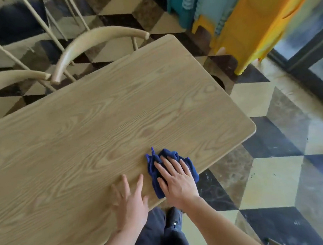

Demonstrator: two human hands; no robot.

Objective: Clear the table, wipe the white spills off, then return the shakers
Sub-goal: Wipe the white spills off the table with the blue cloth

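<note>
A light wood-grain tabletop with rounded corners runs diagonally across the view. Near its near-right edge lies a crumpled blue cloth, and the right hand presses flat on it, fingers straight and slightly spread over the fabric. Just beside it, the left hand rests palm-down on the bare wood, its fingers straight and fanned apart, holding nothing; it is somewhat blurred. No white spill can be made out on the wood from this view.

Behind the far-left side stand pale wooden chairs with curved backrests and thin metal legs. The floor is tiled in a cube pattern of cream, brown and black marble. Past the far corner, stacked plastic stools in yellow and teal stand on the tiles, next to a dark-framed glass door. The person's dark trousers show below the table edge.
</note>
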